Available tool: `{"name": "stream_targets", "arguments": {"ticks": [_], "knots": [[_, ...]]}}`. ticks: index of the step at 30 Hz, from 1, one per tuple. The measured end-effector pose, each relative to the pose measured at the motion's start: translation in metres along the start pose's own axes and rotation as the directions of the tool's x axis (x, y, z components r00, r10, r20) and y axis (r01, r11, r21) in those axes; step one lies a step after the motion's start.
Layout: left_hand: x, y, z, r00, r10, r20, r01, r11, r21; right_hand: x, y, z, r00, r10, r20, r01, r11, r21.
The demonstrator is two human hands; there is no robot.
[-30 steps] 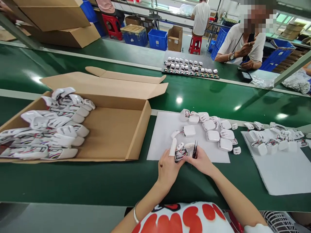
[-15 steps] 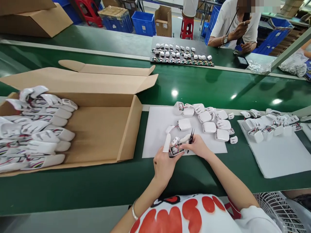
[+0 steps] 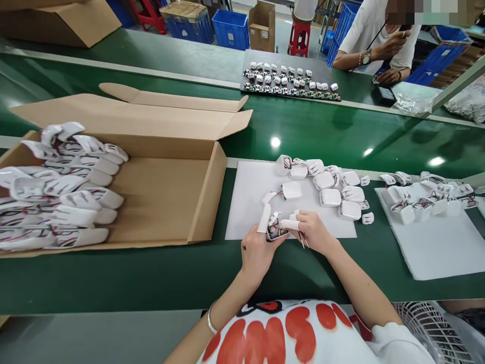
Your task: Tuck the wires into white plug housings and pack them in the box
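The left hand (image 3: 259,255) is clamped on an open white case (image 3: 276,232), held over the near edge of the white sheet (image 3: 246,202); wires show in the case. The right hand (image 3: 312,232) meets it there, white-covered fingers at the case and partly hiding its interior, while gripping tweezers (image 3: 304,241). Farther up the white sheet lie closed white cases (image 3: 330,197), clustered toward its right edge. Left of the white sheet, an open carton (image 3: 159,202) holds rows of white units (image 3: 79,215) with coloured wires, piled in its left part. Right of the white sheet, a second sheet (image 3: 443,253) bears wired cases (image 3: 420,210). Beyond the white sheet, a dark board (image 3: 322,73) carries small circuit boards (image 3: 291,91). Compared with half a second earlier, the tweezers, then pointing away from the person, point back toward the body; the left hand's hold is unchanged.
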State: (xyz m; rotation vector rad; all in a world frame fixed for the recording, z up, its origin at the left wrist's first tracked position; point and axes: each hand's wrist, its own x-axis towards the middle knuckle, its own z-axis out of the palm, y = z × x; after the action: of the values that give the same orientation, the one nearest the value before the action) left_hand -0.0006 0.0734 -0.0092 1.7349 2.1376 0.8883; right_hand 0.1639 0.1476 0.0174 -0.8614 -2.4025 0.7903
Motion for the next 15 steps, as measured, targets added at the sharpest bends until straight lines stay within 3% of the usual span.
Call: {"name": "stream_targets", "arguments": {"ticks": [3,6,9,11,15], "knots": [[-0.001,-0.001,-0.001,1.000,0.006,0.025,-0.005,0.999,-0.040,-0.001,0.001,-0.004,0.999,0.033,-0.031,-0.031,0.998,0.050],[-0.002,-0.001,-0.001,0.999,0.001,0.042,0.002,0.998,-0.068,-0.005,-0.004,-0.007,0.977,0.210,-0.040,-0.194,0.948,0.251],[-0.003,-0.001,0.000,0.999,-0.001,0.046,0.005,0.996,-0.093,-0.006,-0.015,-0.001,0.905,0.425,-0.013,-0.371,0.804,0.464],[-0.003,-0.001,0.001,0.999,0.000,0.041,0.005,0.994,-0.109,-0.005,-0.023,0.005,0.853,0.522,0.001,-0.454,0.741,0.494],[-0.003,0.000,0.000,0.999,-0.013,0.039,0.017,0.994,-0.105,0.000,-0.030,0.013,0.805,0.591,0.047,-0.527,0.678,0.512]]}}
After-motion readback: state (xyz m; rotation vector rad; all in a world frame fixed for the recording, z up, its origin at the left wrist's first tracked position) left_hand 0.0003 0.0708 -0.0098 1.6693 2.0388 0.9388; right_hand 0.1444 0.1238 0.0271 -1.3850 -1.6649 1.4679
